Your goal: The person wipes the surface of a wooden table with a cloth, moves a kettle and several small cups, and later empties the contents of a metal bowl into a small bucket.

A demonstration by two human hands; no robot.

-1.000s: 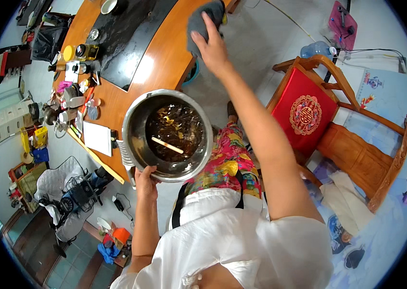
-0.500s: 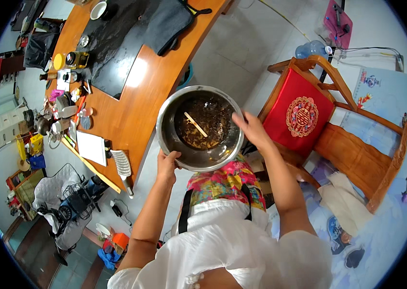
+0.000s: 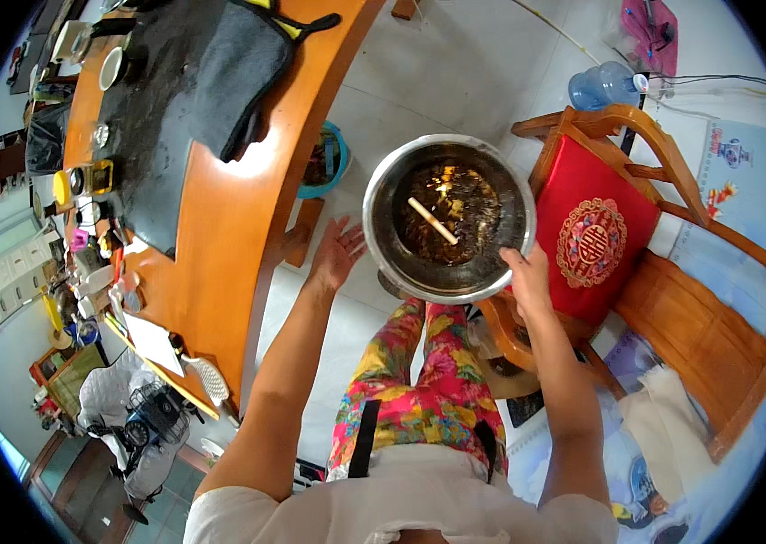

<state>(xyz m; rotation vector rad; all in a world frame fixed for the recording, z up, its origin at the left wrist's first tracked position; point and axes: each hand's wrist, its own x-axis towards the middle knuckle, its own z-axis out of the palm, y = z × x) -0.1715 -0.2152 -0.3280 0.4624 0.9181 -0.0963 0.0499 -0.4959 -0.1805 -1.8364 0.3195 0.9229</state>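
Observation:
A wide stainless steel basin (image 3: 383, 195) is held out in front of my legs by my right hand (image 3: 528, 272), whose thumb hooks over the rim at the lower right. Dark wet matter (image 3: 478, 213) covers the basin's bottom, with a shiny patch on it. Across this lies a short pale stick (image 3: 433, 221) with a darker mark near its middle. My left hand (image 3: 338, 254) is off the basin, just left of it, palm turned up and fingers spread, holding nothing.
An orange wooden table (image 3: 220, 218) with a dark slab and a grey cloth (image 3: 242, 72) stands at left. Beside it on the floor sits a blue tub (image 3: 333, 163). A wooden chair with a red cushion (image 3: 591, 231) is close at right, and a water bottle (image 3: 605, 86) lies behind it.
The basin has moved right and slightly farther away, toward the chair. My left hand has let go of its rim and opened; my right hand has taken hold of the rim.

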